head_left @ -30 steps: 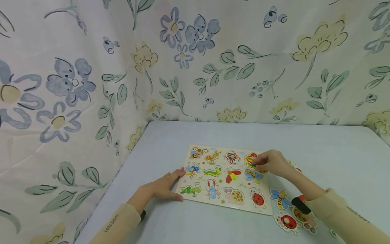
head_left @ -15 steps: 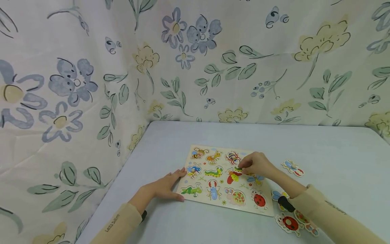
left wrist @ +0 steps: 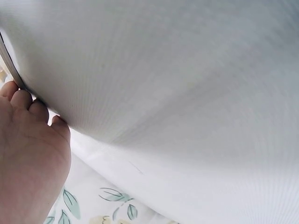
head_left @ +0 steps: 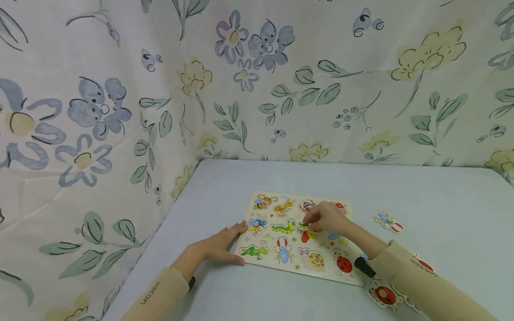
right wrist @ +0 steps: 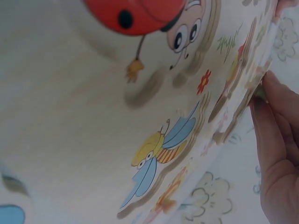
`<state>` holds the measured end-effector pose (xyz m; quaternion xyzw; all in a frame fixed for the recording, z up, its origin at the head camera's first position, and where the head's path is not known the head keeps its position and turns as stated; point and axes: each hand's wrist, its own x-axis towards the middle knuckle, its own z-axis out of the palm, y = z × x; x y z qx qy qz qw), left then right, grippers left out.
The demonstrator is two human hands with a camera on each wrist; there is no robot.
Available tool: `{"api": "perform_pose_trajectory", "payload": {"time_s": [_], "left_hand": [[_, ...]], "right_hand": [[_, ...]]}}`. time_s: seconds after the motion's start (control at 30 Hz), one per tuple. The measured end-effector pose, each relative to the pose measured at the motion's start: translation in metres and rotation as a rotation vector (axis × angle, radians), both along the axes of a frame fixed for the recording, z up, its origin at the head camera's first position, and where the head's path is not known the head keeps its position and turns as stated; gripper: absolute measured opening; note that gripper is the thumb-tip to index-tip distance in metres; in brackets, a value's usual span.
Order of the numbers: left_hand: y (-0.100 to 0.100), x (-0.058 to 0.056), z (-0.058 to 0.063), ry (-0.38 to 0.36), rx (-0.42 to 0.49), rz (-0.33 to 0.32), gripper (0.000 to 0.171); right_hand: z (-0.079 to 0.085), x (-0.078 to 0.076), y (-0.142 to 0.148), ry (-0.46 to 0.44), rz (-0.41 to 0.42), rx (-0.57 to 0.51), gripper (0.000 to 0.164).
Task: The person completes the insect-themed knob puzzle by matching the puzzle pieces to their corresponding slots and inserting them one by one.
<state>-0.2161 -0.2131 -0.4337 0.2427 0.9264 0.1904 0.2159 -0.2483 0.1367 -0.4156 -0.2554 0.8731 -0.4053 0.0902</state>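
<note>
1. While its fingertips pinch a small green-and-yellow caterpillar piece (head_left: 304, 226), the right hand (head_left: 328, 217) has a narrow grip; its fingers hide much of the piece, and the right wrist view shows only a greenish sliver.
2. Held in that grip, the piece is just right of a printed green-and-yellow caterpillar picture (head_left: 283, 226) on a cream rectangular puzzle board (head_left: 330, 273); whether it touches the board cannot be told.
3. Under the same hand, a red-and-yellow winged insect picture (head_left: 307, 236) is partly covered.
4. With its fingers relaxed and spread, the left hand (head_left: 220, 245) rests at the board's left edge, holding nothing.
5. Dark lettering on the beige left sleeve (head_left: 160, 290) begins "Lets", the next word unclear; the beige right sleeve (head_left: 417, 276) bears illegible lettering and hides some loose pieces.
6. Farther out on the pale tabletop (head_left: 441, 200) lie a blue-and-red beetle piece (head_left: 388, 222) and a red ladybird piece (head_left: 384, 295).
</note>
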Motion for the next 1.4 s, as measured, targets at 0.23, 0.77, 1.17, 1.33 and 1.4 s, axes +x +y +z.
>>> {"api": "perform_pose_trajectory", "payload": {"time_s": [0.23, 0.77, 1.17, 1.33, 1.4], "left_hand": [[0.002, 0.003, 0.005, -0.003, 0.005, 0.014, 0.099], [-0.003, -0.001, -0.002, 0.007, 0.019, -0.016, 0.098], [0.0, 0.001, 0.001, -0.007, 0.029, -0.017, 0.098], [-0.001, 0.0, 0.001, -0.003, 0.026, -0.016, 0.098], [-0.002, 0.0, 0.001, -0.002, 0.025, -0.016, 0.097]], "right_hand": [[0.004, -0.008, -0.013, -0.008, 0.007, 0.032, 0.011], [0.002, -0.017, -0.043, 0.016, 0.073, 0.012, 0.012], [-0.001, -0.018, -0.056, -0.031, 0.091, 0.007, 0.013], [-0.004, -0.021, -0.062, -0.025, 0.084, 0.034, 0.013], [-0.006, -0.022, -0.065, -0.007, 0.097, 0.048, 0.012]]}}
